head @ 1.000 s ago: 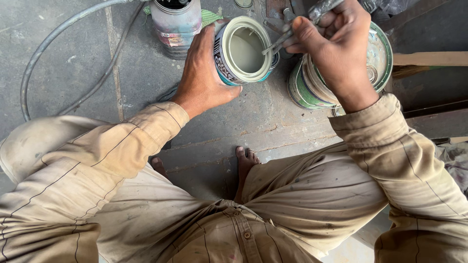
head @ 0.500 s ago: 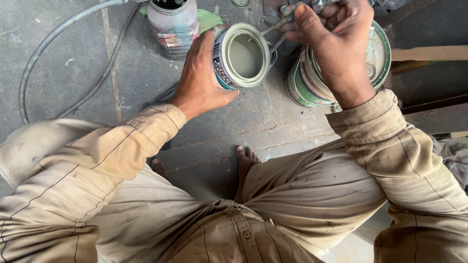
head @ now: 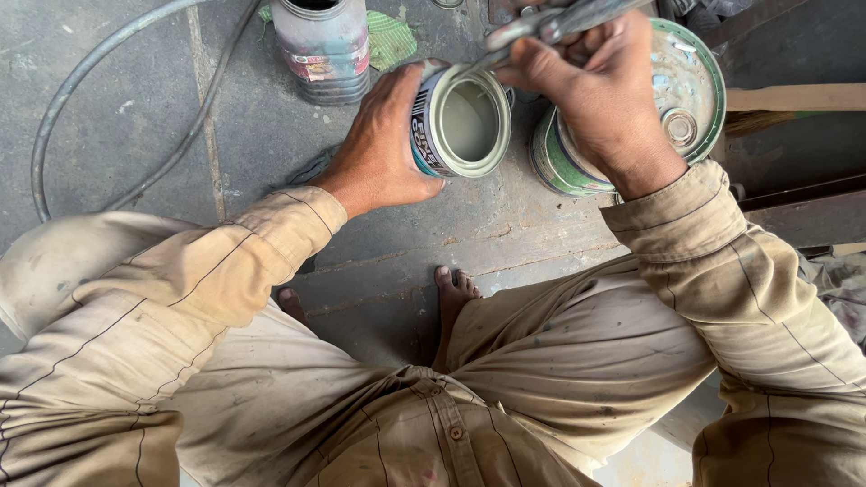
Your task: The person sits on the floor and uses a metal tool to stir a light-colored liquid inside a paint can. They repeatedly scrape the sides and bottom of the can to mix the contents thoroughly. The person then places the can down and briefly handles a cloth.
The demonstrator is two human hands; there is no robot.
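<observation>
Over the floor, left hand gripping paint can — tipped, mouth toward camera — right hand clutching metal tool

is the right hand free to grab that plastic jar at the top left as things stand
Probably not. The right hand is closed on a metal tool, and the plastic jar stands beyond the left hand and the tilted paint can it grips.

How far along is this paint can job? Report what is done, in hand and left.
Done: the small paint can is open, pale paint showing inside. In hand: the left hand grips and tilts it, while the right hand holds a metal tool at its rim. Left: the paint is still in the can; the larger can stays lidded.
</observation>
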